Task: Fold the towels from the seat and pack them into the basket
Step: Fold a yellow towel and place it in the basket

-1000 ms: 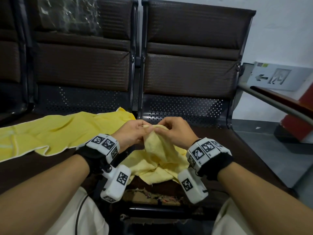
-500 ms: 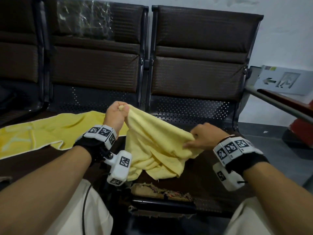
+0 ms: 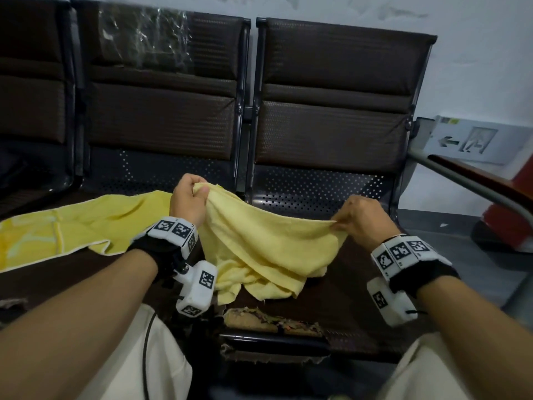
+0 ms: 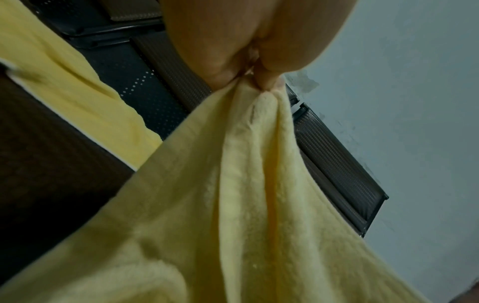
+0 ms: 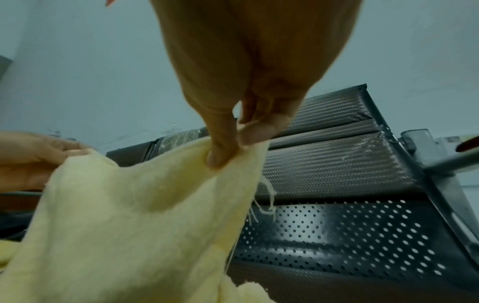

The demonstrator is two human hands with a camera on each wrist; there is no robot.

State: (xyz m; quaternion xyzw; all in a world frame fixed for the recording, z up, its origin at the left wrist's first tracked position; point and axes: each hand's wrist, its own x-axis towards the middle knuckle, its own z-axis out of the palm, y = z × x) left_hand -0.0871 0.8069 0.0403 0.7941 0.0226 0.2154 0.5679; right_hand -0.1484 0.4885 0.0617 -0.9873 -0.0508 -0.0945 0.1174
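A pale yellow towel (image 3: 268, 246) hangs stretched between my two hands above the right brown seat (image 3: 340, 307). My left hand (image 3: 189, 197) grips one bunched corner, raised at the left; in the left wrist view the towel (image 4: 246, 205) falls from that left hand (image 4: 256, 82). My right hand (image 3: 346, 223) pinches the opposite corner between thumb and fingers, lower at the right; the right wrist view shows the right hand (image 5: 233, 149) on the frayed towel (image 5: 129, 215) edge. The towel's lower part lies crumpled on the seat. A second, brighter yellow towel (image 3: 72, 226) lies spread on the left seat. No basket is in view.
Brown padded backrests (image 3: 331, 90) with perforated metal panels stand behind. The seat's front edge is torn, with padding (image 3: 271, 321) exposed. A metal armrest rail (image 3: 476, 180) runs at the right, with a white sign (image 3: 473, 142) against the wall behind it.
My hands started together on the bunched towel, then pulled apart: the left rose up and left, the right slid out along the edge to the right, spreading the towel wider.
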